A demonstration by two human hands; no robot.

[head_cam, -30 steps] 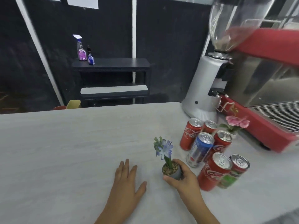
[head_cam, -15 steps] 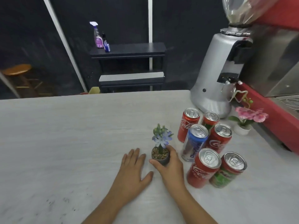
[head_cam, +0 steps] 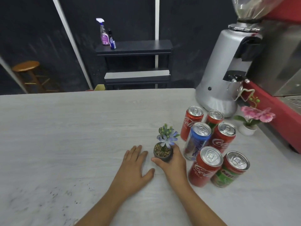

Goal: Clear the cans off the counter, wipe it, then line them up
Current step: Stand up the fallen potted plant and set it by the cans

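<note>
Several upright cans stand bunched at the right of the pale counter (head_cam: 65, 128): red cola cans (head_cam: 204, 168), a blue can (head_cam: 197, 141) and a green can (head_cam: 231, 170). My right hand (head_cam: 174, 162) is wrapped around a small dark pot with a blue flower (head_cam: 163, 151), just left of the cans. Flat on the counter beside the pot lies my left hand (head_cam: 135, 167), fingers spread and holding nothing.
A silver coffee grinder (head_cam: 223, 70) and a red espresso machine (head_cam: 280, 62) stand behind the cans. A white pot with pink orchid (head_cam: 250, 121) sits to their right. Dark specks (head_cam: 65, 193) mark the counter's near left. Beyond the counter are a black shelf with spray bottles (head_cam: 104, 33) and a wooden stool (head_cam: 27, 70).
The camera has tilted down and shifted, so everything sits higher and nearer. My right hand with the flower pot has edged slightly left of the cans. My left hand stays flat.
</note>
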